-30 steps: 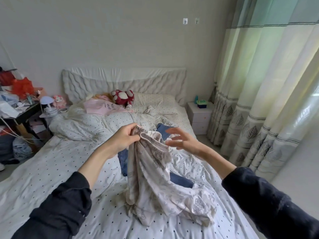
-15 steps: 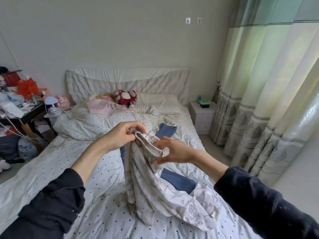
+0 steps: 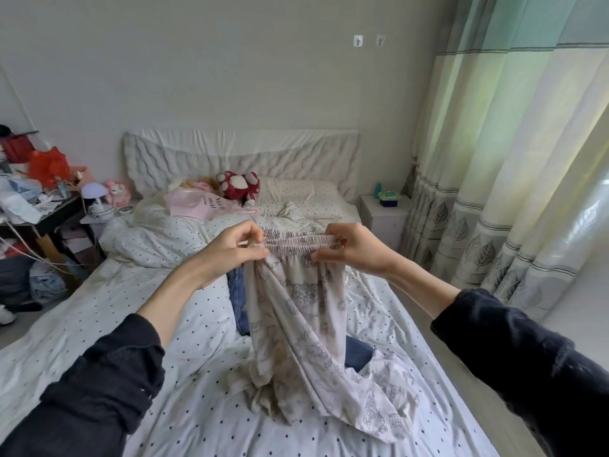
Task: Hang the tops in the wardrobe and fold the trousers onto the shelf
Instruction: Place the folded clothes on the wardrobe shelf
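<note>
Both hands, left [image 3: 230,247] and right [image 3: 357,249], pinch the elastic waistband of the printed trousers [image 3: 306,321], stretched above the bed [image 3: 99,328]; the legs trail onto its foot end, over blue jeans [image 3: 239,301]. A pink top [image 3: 201,202] lies near the headboard.

Both arms extend forward and converge toward the centre of view, forearms bare, dark sleeves pushed back toward the elbows. Left hand [image 3: 234,246]: raised at mid-frame, back of hand toward the camera, fingers curled and pinching a gathered edge. Right hand [image 3: 356,249]: level with the left and a little apart from it, fingers and thumb curled in a matching pinch grip.
</note>
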The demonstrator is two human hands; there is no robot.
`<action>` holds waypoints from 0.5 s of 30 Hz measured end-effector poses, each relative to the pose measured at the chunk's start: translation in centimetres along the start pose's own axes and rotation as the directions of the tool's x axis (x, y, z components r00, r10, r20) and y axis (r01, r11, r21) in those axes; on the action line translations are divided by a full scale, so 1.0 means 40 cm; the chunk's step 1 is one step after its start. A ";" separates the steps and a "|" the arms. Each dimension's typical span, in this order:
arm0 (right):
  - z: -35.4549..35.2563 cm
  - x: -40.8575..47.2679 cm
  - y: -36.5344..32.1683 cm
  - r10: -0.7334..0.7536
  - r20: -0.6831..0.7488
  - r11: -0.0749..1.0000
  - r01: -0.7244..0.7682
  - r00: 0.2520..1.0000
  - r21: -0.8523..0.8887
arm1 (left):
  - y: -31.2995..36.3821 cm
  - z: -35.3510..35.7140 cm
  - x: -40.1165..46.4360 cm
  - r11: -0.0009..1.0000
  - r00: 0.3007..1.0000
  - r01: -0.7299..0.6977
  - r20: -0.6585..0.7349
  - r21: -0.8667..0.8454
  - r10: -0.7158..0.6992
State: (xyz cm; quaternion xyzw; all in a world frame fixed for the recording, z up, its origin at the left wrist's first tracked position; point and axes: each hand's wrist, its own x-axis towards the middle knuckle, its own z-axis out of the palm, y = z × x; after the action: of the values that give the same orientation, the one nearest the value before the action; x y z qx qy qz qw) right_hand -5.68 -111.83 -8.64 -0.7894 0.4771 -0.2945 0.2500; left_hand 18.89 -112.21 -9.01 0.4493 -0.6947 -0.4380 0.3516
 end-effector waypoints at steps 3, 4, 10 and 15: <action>-0.018 0.001 -0.015 0.022 -0.047 0.989 -0.015 0.999 0.149 | 0.015 -0.004 0.016 0.994 0.980 -0.104 -0.167 0.021 0.106; -0.026 0.001 -0.024 0.035 -0.065 0.984 -0.023 0.997 0.179 | 0.027 -0.002 0.022 0.991 0.971 -0.126 -0.203 0.033 0.130; -0.092 0.028 -0.027 0.233 -0.152 0.947 -0.189 0.960 0.260 | 0.077 -0.014 0.071 0.977 0.962 -0.142 -0.209 0.160 0.174; -0.153 0.014 -0.019 0.374 -0.169 0.915 -0.333 0.912 0.226 | 0.124 0.018 0.124 0.946 0.983 -0.105 -0.112 0.307 0.145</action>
State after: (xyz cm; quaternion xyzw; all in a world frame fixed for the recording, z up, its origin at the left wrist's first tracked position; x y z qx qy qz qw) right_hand -9.31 -112.71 -3.70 -0.6265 0.6053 -0.3699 0.3230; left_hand 14.94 -115.57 -4.23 0.4806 -0.7552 -0.2734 0.3521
